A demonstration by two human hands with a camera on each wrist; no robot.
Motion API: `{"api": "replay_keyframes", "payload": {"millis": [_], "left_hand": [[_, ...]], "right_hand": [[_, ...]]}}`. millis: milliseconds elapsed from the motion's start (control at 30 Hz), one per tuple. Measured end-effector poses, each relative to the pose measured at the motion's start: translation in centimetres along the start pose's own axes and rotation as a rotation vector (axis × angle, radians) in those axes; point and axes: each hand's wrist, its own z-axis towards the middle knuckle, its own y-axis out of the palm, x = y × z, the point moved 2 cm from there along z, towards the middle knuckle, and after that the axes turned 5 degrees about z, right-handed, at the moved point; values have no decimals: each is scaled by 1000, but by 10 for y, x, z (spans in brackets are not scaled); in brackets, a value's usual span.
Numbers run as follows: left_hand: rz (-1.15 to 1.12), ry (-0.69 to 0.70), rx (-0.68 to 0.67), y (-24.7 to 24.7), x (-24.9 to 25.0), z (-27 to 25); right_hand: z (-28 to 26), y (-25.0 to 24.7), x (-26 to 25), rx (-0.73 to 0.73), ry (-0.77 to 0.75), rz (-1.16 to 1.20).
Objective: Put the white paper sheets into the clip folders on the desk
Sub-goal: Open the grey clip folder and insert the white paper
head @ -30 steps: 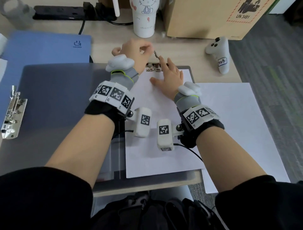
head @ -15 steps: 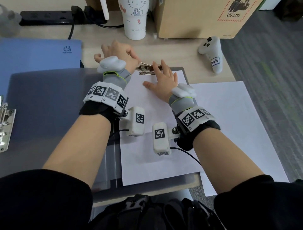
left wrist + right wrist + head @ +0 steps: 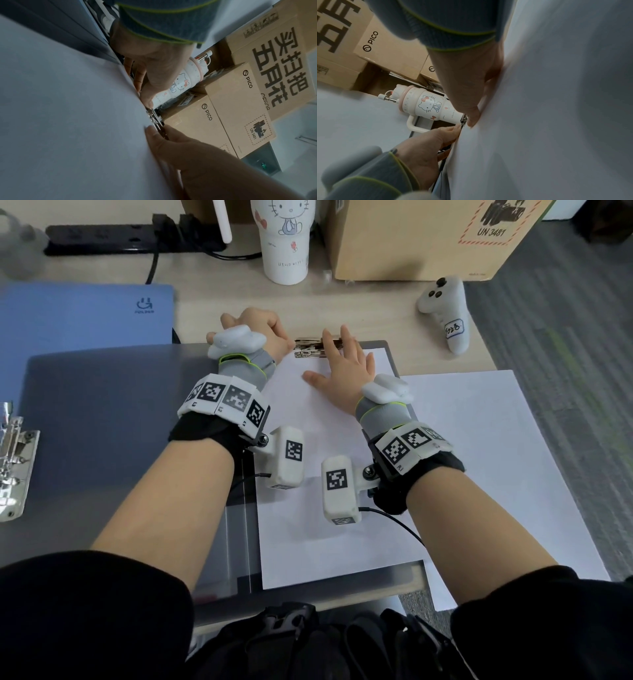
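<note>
Since a second ago, the metal clip (image 3: 310, 348) has dropped from raised to flat on the top edge of the paper sheet (image 3: 318, 491); both hands remain at it; the left hand (image 3: 258, 332) is curled, its fingertips pinching the clip's left end; the right hand (image 3: 344, 368) lies with fingers straight, pressing sheet and clip; the sheet sits inside the open grey folder (image 3: 102, 419) on the tabletop (image 3: 373, 313); a second sheet (image 3: 496, 460) lies just right; a blue folder (image 3: 78, 313) and cup (image 3: 284, 244) stand behind.
</note>
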Motion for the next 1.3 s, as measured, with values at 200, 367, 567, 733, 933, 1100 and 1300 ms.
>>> {"api": "replay_keyframes", "payload": {"millis": [200,367,567,733,933,1100,1300], "left_hand": [[-41,-12,15,0,-2,-4],[-5,29,92,-4,-1,-12],[103,140,54,-4,0,-18],[415,214,-191,7,5,-30],[440,236,-240,24,5,-74],[450,245,-339,21,11,-113],[423,329,-425,22,35,-165]], "right_hand": [[0,1,0,-3,2,-9],[-1,1,0,0,3,-13],[-5,-1,-2,7,-5,-7],[-9,-5,-4,19,-20,24],[-38,-12,2,-12,-66,43],[-81,-26,14,79,-72,185],[-141,-39,36,187,-19,446]]}}
